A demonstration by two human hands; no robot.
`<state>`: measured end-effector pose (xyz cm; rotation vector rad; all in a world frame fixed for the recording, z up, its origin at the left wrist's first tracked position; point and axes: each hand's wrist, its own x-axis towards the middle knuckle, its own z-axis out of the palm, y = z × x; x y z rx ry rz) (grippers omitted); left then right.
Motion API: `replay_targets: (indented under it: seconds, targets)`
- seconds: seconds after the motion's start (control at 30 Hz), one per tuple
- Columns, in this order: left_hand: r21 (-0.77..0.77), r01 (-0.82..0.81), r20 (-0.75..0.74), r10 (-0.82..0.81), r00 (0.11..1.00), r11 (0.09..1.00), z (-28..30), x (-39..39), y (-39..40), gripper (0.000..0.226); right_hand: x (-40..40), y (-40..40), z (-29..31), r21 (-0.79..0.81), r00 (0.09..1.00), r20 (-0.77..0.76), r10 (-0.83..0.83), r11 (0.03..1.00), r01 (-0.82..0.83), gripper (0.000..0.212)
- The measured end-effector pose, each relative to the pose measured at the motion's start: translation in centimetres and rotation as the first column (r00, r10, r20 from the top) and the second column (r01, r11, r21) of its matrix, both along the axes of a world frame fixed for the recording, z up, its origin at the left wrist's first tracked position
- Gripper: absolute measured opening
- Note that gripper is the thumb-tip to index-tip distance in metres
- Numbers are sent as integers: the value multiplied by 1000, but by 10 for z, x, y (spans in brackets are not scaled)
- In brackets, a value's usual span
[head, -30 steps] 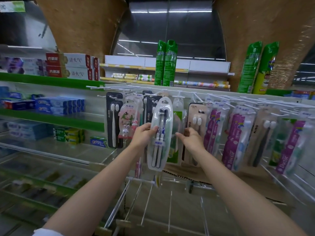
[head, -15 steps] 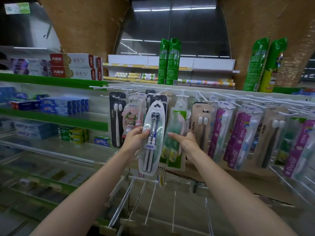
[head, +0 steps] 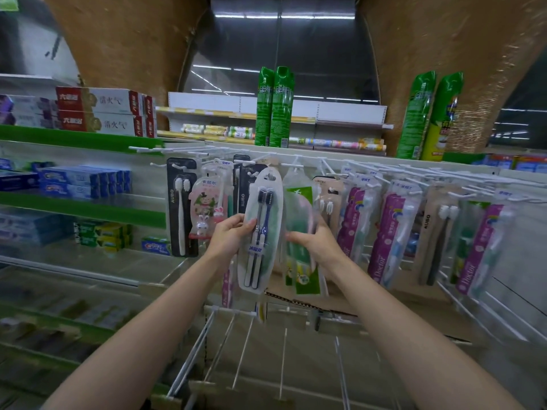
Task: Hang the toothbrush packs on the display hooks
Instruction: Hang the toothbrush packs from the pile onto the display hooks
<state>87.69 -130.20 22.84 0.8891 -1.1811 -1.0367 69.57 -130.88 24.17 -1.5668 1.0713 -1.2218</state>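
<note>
Left hand (head: pixel 233 235) grips the left edge of an oval clear toothbrush pack (head: pixel 260 232), thumb on the front face, fingers curled behind. The pack holds two dark-headed brushes side by side, heads up, and stands nearly upright, top tilted slightly right. Its top tab is up at the level of the white hooks (head: pixel 291 165) in the upper row; whether the hole is on a hook cannot be told, as the tab area is blurred.

Right hand (head: pixel 318 242) is just right of that pack, clamped on a green pack (head: pixel 302 241) that hangs behind and to the right of the oval one, fingers wrapped round its left edge.

Surroundings:
- Left of the hands: black pack (head: pixel 181 207) with two white brushes, and a pink child's pack (head: pixel 207 208) with a rabbit figure, both hanging.
- Right: a row of purple packs (head: pixel 384 238) and a tan pack (head: pixel 438 232) with dark-handled brushes, on long hooks.
- Near, below the hands: a row of bare white hooks (head: pixel 225 335) pointing toward the camera.
- Far left shelf: toothpaste boxes (head: pixel 100 109), red-and-white on top, blue lower.
- Far top ledge: tall green bags (head: pixel 273 108).
</note>
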Motion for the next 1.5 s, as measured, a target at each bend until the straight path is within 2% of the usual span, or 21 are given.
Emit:
replay_targets:
  seconds: [0.07, 0.23, 0.4, 0.63, 0.73, 0.83, 0.93, 1.03, 1.07, 1.13, 1.17, 1.2, 1.27, 1.33, 1.4, 1.47, 1.5]
  targets:
    - [3, -8, -7, 9, 1000, 1000, 0, -1, 1, 11, -9, 5, -4, -23, 1000, 26, 16, 1000, -15, 72]
    - [1, -25, 54, 25, 998, 1000, -1, -6, 3, 10, -36, 9, -14, 10, 997, -28, -72, 997, 73, 57]
    - [-30, 7, 90, -5, 996, 1000, 3, -18, 3, 14, -49, 10, -17, 25, 994, -20, -109, 994, 110, 45]
    - [31, -86, 150, 80, 985, 996, 11, -33, 1, 14, -55, 11, -18, 46, 992, -63, -108, 993, 111, 38]
    - [73, -168, 195, 151, 969, 983, 12, -38, -10, 16, -58, 10, -22, 58, 990, -70, -122, 990, 126, 42]
    - [96, -285, 298, 245, 922, 954, 19, -49, -22, 19, -61, 7, -28, 78, 983, -90, -161, 983, 168, 56]
    - [149, -370, 322, 309, 895, 917, 31, -56, -34, 20, -64, 5, -31, 122, 981, -76, -180, 975, 188, 65]
    - [189, -456, 392, 359, 847, 870, 33, -63, -43, 52, -69, 6, -31, 127, 983, -46, -175, 975, 180, 70]
    - [160, -507, 445, 397, 803, 847, 30, -67, -40, 61, -70, 7, -30, 129, 985, -34, -169, 977, 172, 68]
    - [49, -551, 480, 464, 744, 833, 22, -75, -31, 57, -73, 8, -30, 131, 987, -25, -158, 978, 160, 63]
    - [10, -500, 445, 444, 778, 866, 17, -78, -27, 49, -73, 11, -29, 128, 987, -25, -156, 979, 158, 59]
    - [4, -391, 392, 359, 847, 920, 10, -82, -24, 42, -73, 11, -28, 125, 987, -21, -156, 979, 158, 56]
    - [74, -79, 346, 49, 937, 994, -2, -91, -15, 40, -73, 12, -28, 108, 990, 9, -140, 984, 139, 50]
    - [200, 191, 339, -251, 907, 961, -12, -100, -6, 53, -72, 14, -27, 105, 991, 68, -112, 989, 104, 37]
    - [291, 400, 228, -469, 853, 869, -19, -110, 1, 54, -72, 17, -26, 109, 984, 144, -108, 990, 93, 21]
    - [317, 520, 82, -569, 818, 793, -25, -117, 3, 51, -74, 19, -24, 117, 975, 184, -122, 988, 102, 12]
    - [319, 536, 54, -580, 813, 781, -27, -120, 3, 54, -76, 20, -24, 112, 973, 191, -130, 988, 110, 14]
